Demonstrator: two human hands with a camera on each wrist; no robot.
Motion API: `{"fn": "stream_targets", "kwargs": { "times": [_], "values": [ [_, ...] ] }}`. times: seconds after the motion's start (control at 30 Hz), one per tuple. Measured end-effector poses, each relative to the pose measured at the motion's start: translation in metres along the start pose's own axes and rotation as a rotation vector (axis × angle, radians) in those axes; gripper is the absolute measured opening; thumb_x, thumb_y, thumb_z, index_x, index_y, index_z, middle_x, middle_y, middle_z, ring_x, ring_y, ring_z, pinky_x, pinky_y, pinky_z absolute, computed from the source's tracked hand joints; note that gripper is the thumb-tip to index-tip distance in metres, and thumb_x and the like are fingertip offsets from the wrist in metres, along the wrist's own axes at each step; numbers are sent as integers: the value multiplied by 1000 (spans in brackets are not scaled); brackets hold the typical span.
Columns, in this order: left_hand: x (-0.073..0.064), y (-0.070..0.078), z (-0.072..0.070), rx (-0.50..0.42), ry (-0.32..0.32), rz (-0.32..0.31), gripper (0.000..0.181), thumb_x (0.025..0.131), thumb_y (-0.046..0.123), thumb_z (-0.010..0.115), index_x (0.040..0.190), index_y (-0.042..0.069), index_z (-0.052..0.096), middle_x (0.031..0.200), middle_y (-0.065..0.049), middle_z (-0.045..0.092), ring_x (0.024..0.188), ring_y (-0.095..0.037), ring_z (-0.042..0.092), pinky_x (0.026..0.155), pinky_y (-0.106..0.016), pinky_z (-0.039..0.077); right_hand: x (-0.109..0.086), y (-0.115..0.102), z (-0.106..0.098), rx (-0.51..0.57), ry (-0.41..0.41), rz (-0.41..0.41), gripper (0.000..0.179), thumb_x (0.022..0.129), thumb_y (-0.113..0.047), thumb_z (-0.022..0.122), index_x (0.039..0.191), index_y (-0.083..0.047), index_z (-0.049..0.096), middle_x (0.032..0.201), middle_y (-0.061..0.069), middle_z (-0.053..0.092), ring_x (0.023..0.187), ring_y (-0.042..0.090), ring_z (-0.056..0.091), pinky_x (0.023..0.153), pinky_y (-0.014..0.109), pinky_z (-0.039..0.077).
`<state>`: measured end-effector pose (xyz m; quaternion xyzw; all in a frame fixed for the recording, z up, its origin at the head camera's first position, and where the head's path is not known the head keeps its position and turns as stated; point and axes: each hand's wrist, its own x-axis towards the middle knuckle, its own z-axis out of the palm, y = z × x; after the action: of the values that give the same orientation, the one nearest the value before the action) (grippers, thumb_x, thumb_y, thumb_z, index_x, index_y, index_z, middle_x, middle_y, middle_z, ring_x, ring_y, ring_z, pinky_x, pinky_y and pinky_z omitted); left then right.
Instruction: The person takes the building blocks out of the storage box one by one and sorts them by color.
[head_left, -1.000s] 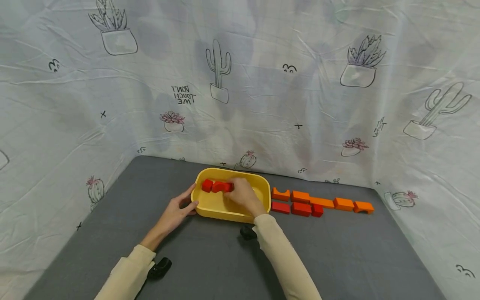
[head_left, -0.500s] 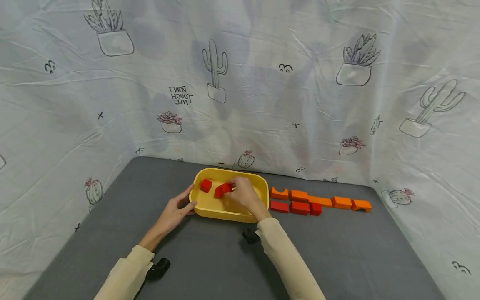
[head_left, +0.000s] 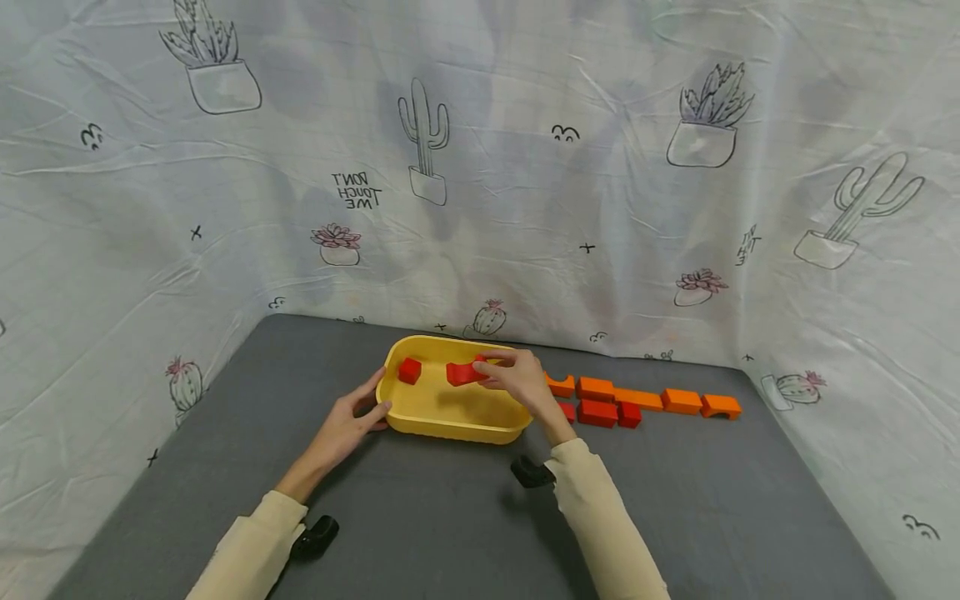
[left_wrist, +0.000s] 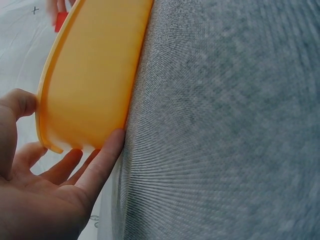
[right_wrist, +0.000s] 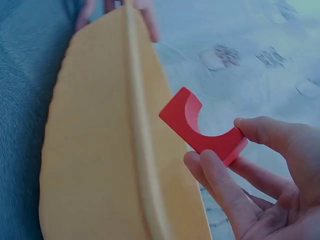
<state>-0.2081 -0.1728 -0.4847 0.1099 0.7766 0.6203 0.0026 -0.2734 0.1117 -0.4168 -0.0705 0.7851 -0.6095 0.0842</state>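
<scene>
My right hand [head_left: 517,375] pinches a red arch block [head_left: 463,373] by one end, between thumb and fingertips, above the yellow bin [head_left: 450,432]. In the right wrist view, the half-round cutout of the arch block [right_wrist: 200,127] faces up and away from the palm. My left hand [head_left: 348,425] holds the left end of the bin. The left wrist view shows the left thumb at the rim of the bin [left_wrist: 95,70] and the fingers against its outer wall. A red cube [head_left: 409,371] sits inside the bin, near its left end.
Right of the bin, orange blocks [head_left: 639,400] form a back row on the grey tabletop [head_left: 420,517]. A shorter row of red blocks [head_left: 597,413] lies in front of them. A patterned white cloth [head_left: 510,208] hangs behind and at the sides.
My right hand has lifted the red arch block off the bin's floor and moved right with it. Another red block beside it now stays behind as the lone cube. The left hand keeps its place.
</scene>
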Motion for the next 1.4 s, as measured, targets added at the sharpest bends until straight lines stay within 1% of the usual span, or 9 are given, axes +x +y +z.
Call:
{"fn": "stream_targets", "kwargs": {
  "times": [0.23,0.4,0.53,0.67,0.77,0.9,1.07,1.27,1.4],
  "values": [
    [1,-1,2,-22,-12,-21,66,100,17,59,156,10,26,152,-27,32,126,-42,47,86,-36,57,-11,6,-36,57,26,105,46,91,-25,72,126,3,63,118,20,67,93,28,71,93,48,52],
    [0,-1,1,-22,-14,-25,66,100,17,58,156,10,24,154,-26,28,127,-43,45,87,-35,57,-25,17,-69,108,30,126,55,92,-32,70,132,4,57,123,21,64,93,23,71,95,48,51],
    [-1,-1,-2,-16,-14,-28,66,100,17,58,156,10,25,152,-27,31,127,-43,46,87,-35,57,-37,30,-91,174,64,141,58,94,-33,67,136,5,53,123,22,63,91,20,71,98,46,50],
    [-2,-1,-2,-15,-18,-26,66,100,17,58,156,10,25,151,-28,33,126,-42,47,88,-36,57,-48,39,-109,151,126,147,62,95,-35,65,140,5,48,126,24,60,89,18,72,95,42,53],
    [-2,-1,-2,-24,-11,-20,65,100,16,58,156,10,25,151,-28,33,125,-42,47,88,-37,57,-54,43,-121,119,134,144,66,96,-36,63,143,5,44,128,24,58,89,17,71,94,40,53],
    [-1,-1,-1,-26,-18,-8,65,100,16,58,156,9,25,150,-29,34,125,-43,47,87,-37,57,-65,47,-139,105,151,136,65,98,-34,61,145,5,41,124,15,62,87,12,70,95,39,53],
    [-1,-2,-1,-22,-20,1,65,100,15,58,156,8,25,149,-30,35,124,-44,48,87,-36,57,-79,53,-166,101,218,139,68,98,-34,60,147,7,36,117,3,59,85,6,68,94,34,54],
    [0,-2,-1,-10,-11,-6,65,100,16,58,156,10,26,151,-28,33,124,-42,48,85,-34,58,-95,64,-202,130,283,162,73,100,-36,57,148,11,28,103,-1,58,84,5,68,91,31,55],
    [0,-2,-2,-6,-13,-10,65,100,16,58,156,9,26,152,-27,33,124,-42,49,85,-34,58,-102,76,-219,155,318,202,70,102,-33,53,146,13,27,92,-3,59,82,7,68,88,30,56]
  ]
}}
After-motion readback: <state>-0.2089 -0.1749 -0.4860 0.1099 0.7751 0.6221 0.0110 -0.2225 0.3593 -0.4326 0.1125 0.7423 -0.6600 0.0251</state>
